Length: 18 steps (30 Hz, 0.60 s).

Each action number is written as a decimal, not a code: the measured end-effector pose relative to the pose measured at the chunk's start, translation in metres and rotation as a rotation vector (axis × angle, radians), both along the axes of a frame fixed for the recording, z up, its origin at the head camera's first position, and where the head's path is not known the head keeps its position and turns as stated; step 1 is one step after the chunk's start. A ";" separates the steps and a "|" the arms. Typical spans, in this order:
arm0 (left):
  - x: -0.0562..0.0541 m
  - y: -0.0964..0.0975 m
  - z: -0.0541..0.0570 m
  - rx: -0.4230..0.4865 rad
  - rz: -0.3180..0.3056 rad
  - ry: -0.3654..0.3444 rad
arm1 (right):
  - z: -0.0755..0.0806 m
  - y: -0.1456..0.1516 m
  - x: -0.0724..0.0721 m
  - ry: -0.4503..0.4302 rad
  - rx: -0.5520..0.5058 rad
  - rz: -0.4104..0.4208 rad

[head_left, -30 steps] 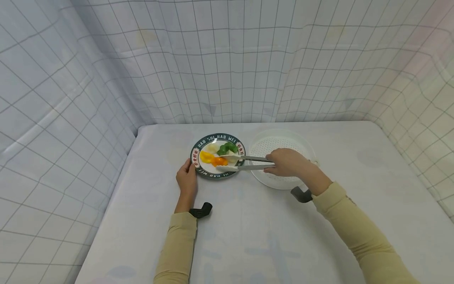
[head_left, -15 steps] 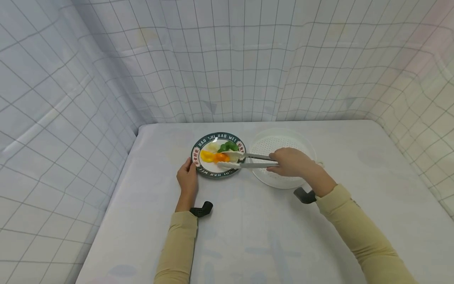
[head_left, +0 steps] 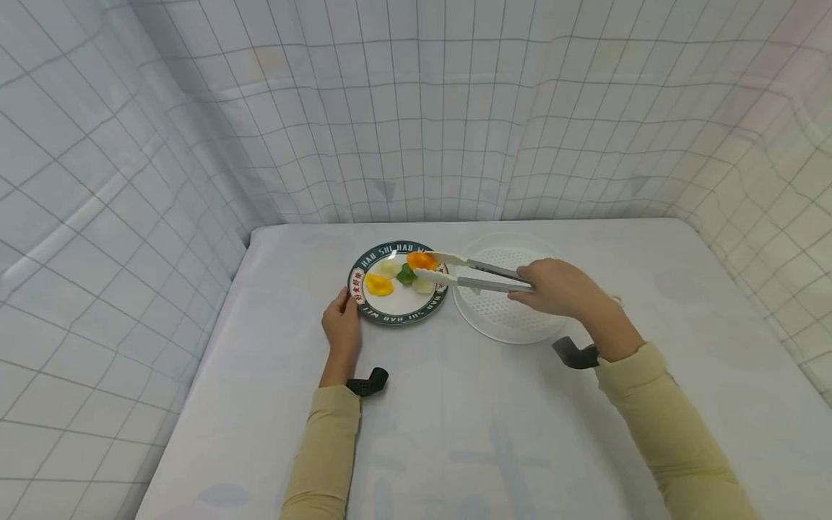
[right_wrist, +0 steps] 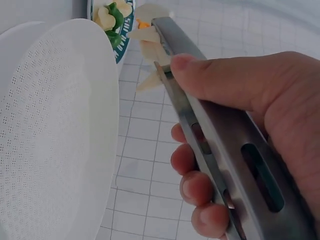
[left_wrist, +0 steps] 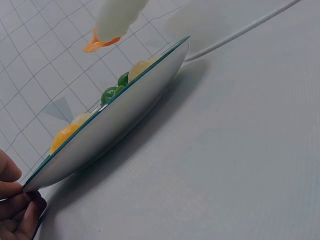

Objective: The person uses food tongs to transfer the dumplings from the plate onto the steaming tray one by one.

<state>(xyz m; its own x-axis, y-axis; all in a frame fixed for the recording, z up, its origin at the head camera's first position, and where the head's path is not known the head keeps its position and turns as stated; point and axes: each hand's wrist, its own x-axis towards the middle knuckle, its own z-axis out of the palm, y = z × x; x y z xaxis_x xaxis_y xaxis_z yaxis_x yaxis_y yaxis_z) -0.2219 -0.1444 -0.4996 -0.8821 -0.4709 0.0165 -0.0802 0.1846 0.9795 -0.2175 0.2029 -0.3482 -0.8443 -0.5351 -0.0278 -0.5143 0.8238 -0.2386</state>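
Observation:
At its left edge, a round plate [head_left: 393, 318] with a dark green lettered rim is pinched by my left hand [head_left: 342, 326]; in the left wrist view the thumb is over the rim and fingers are under it. My right hand [head_left: 559, 289] grips metal tongs [head_left: 490, 284] with pale tips. An orange pepper-like piece [head_left: 422, 261] is at the tong tips, and the left wrist view shows the orange piece [left_wrist: 102, 44] raised above the plate. On the plate lie a yellow piece [head_left: 379, 284], a green piece [head_left: 406, 274] and pale pieces [head_left: 424, 287].
A white perforated basket [head_left: 494, 310] stands right of the plate, partly under the tongs and right hand. The white-covered table [head_left: 442, 433] meets gridded cloth walls [head_left: 416, 130] at the back and sides.
The tongs have drawn right and toward the back, carrying the orange piece from the plate's middle to over its upper right side. The left hand stays on the plate edge.

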 end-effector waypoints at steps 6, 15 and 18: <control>0.002 0.000 0.001 0.006 0.001 -0.003 | -0.001 0.020 0.013 -0.021 -0.009 -0.133; 0.003 0.000 0.002 -0.005 -0.012 -0.001 | -0.005 0.055 0.040 -0.051 -0.131 -0.314; 0.002 0.000 0.003 0.002 -0.016 0.001 | -0.007 0.063 0.048 -0.079 -0.134 -0.370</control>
<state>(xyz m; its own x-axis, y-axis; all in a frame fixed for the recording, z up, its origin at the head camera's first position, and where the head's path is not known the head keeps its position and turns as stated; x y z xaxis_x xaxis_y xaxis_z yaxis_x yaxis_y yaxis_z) -0.2195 -0.1441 -0.4961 -0.8897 -0.4563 0.0164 -0.0764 0.1840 0.9800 -0.1695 0.2660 -0.3554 -0.9789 -0.1981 -0.0508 -0.1640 0.9088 -0.3836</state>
